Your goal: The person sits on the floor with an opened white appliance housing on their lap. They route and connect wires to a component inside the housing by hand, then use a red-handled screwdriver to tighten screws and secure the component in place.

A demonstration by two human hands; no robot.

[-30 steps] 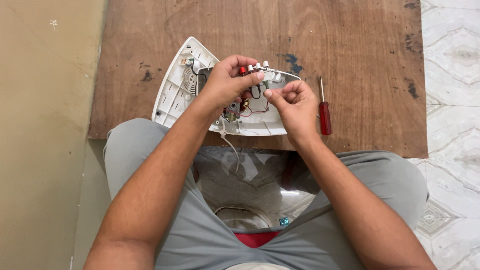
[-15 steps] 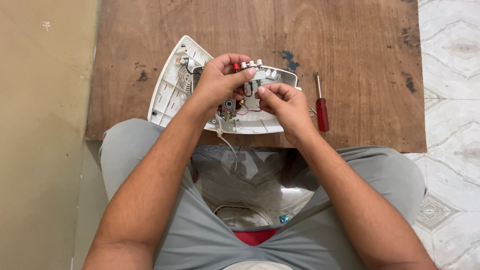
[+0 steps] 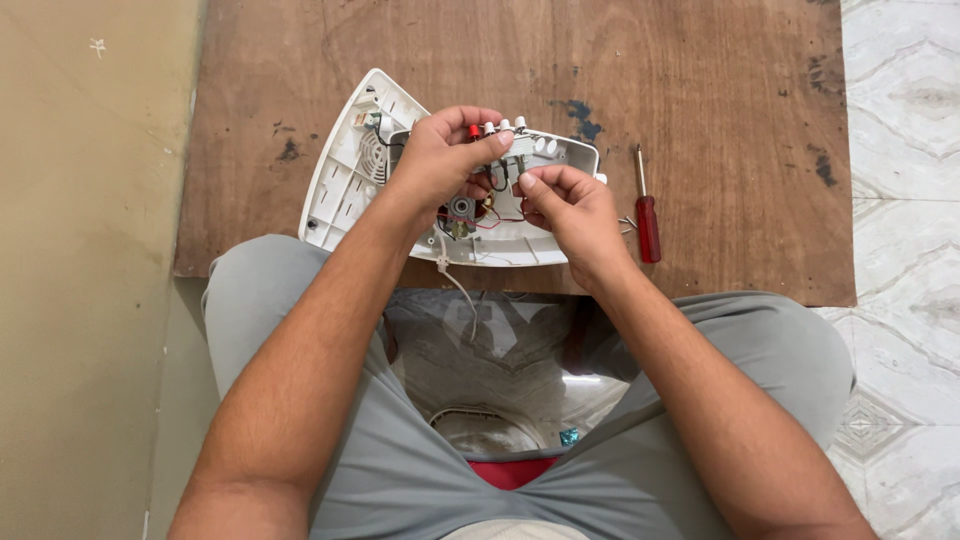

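Observation:
An opened white plastic appliance housing lies on a brown wooden board, its inside showing red and black wires and a small motor part. My left hand grips a small switch block with red and white buttons at the housing's upper rim. My right hand pinches the same block and its wires from the near side. A thin white cord hangs off the board's near edge.
A red-handled screwdriver lies on the board just right of my right hand, with a few small screws beside it. A clear plastic sheet lies between my grey-trousered knees. Tiled floor runs along the right.
Both hands have stayed on the switch block, with small finger shifts; the view has drifted slightly. The screwdriver has not moved.

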